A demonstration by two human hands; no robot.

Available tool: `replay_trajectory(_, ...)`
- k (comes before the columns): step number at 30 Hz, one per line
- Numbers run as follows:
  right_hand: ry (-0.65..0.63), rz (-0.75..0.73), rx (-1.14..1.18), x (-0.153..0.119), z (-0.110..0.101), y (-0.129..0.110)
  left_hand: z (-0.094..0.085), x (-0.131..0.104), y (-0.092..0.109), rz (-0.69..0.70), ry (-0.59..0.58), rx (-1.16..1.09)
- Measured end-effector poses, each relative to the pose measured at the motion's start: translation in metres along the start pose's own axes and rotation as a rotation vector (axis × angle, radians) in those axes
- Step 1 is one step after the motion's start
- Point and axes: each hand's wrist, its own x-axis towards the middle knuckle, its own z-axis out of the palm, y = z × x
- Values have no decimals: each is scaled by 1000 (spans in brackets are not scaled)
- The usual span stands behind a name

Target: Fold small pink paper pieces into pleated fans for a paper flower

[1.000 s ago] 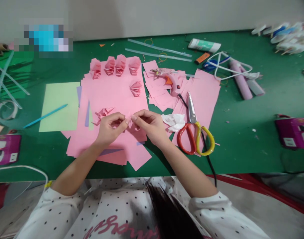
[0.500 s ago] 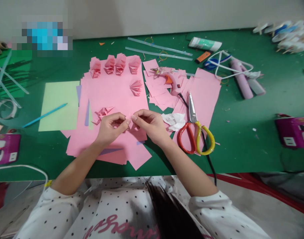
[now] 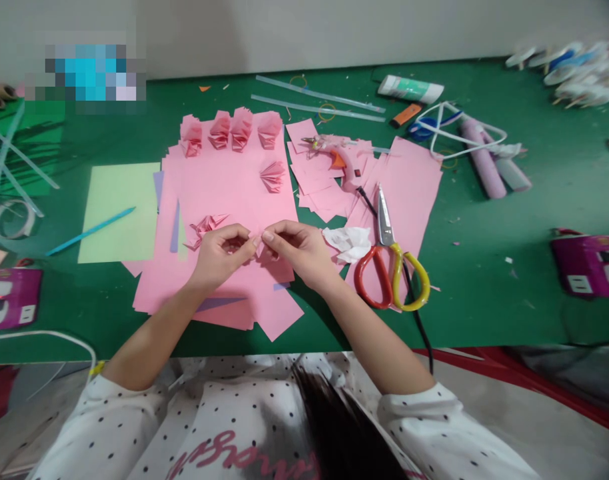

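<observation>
Both hands meet over a stack of pink paper sheets [image 3: 224, 187], pinching a small piece of pink paper [image 3: 259, 244] between thumbs and fingertips. My left hand [image 3: 228, 253] is closed on its left side, my right hand [image 3: 297, 250] on its right; the fingers cover most of it. Just beyond my left hand lies a loose group of folded pink pieces [image 3: 204, 229]. Farther up the stack stand several pleated pink paper pieces [image 3: 240, 130], with one more pleated piece [image 3: 272, 177] below them.
Right of my hands lie crumpled white tissue [image 3: 348, 244], scissors [image 3: 387, 227] with red and yellow handles, and a pink glue gun [image 3: 352, 167] on cut pink papers. Clear glue sticks [image 3: 319, 108] lie behind. On the left are a pale green sheet [image 3: 117, 227] and a blue pencil [image 3: 92, 231].
My fingertips have shifted very slightly around the small pink paper, which shows less than before. Everything else on the table stays where it was.
</observation>
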Motion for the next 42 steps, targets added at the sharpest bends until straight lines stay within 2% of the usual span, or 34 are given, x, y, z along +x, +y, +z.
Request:
replay_trajectory(11,4,45,53,-1,2,1,0,1,-2,-1,5,-2)
replay_trajectory(20,-21,28,43,-2,3,1,-3,3,2,22,55,73)
replay_trajectory(31,61,-31,33,4,0,6,-2,3,-6,46,-25,75)
replay_trajectory(34,55,-30,68,3,0,6,-2,3,-7,118,19,143)
replay_trajectory(38,34,5,137,3,1,6,-3,3,-6,303,133,367)
replay_trajectory(42,42,-10,154,3,1,8,-3,3,-7,441,163,466)
